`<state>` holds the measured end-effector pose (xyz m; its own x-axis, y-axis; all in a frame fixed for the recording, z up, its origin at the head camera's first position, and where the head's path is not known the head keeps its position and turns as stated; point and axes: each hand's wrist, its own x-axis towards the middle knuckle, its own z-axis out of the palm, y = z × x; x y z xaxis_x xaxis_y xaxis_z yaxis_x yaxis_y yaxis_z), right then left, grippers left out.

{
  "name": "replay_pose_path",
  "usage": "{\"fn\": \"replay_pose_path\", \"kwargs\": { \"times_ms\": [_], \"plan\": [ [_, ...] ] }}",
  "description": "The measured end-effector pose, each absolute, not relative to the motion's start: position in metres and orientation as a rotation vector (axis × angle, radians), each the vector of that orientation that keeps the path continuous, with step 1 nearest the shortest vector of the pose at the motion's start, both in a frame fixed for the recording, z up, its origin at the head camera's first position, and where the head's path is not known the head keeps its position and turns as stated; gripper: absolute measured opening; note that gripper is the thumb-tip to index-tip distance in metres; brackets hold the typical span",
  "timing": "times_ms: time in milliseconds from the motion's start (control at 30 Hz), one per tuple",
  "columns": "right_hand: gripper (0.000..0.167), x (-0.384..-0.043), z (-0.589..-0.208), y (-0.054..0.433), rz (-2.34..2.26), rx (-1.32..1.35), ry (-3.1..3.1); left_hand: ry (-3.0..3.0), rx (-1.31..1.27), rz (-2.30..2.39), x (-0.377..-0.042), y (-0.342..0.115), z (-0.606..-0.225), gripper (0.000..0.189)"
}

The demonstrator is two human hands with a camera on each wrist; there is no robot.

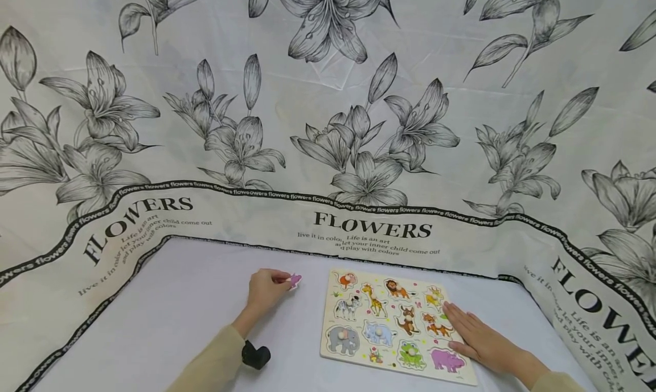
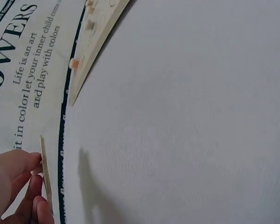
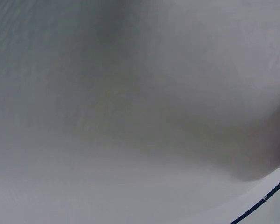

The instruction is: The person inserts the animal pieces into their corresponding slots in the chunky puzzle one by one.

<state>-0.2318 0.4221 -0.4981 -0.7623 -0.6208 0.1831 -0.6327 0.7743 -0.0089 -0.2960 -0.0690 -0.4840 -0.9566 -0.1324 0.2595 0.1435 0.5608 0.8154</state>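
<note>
My left hand (image 1: 266,292) pinches a small purple animal puzzle piece (image 1: 294,281), held up to the left of the wooden puzzle board (image 1: 328,318). The left wrist view shows the piece (image 2: 45,170) edge-on as a thin strip of wood at the fingertips. On the board are a giraffe, a lion, a zebra, an elephant (image 1: 342,341), a frog (image 1: 411,355) and other animals; a purple hippo shape (image 1: 447,360) is at its lower right corner. My right hand (image 1: 482,338) rests with straight fingers on the board's right edge. Only a sliver of this hand shows in the right wrist view.
A white cloth (image 1: 169,301) covers the table. Behind it rises a curtain (image 1: 271,221) printed with flowers and lettering, curving round both sides. A black wrist camera (image 1: 255,355) sits by the left sleeve (image 1: 217,355).
</note>
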Motion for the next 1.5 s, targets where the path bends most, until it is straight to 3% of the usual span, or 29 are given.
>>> {"fn": "replay_pose_path", "kwargs": {
  "times_ms": [1067,1500],
  "plan": [
    [0.067,-0.235,-0.493,0.424,0.134,0.963,-2.851,-2.533,-0.507,-1.489,-0.253,0.041,-0.471,0.009],
    [0.068,-0.236,-0.496,0.425,0.182,0.950,-2.900,-2.543,-0.570,-1.577,-0.243,0.091,-0.472,0.008]
  ]
}}
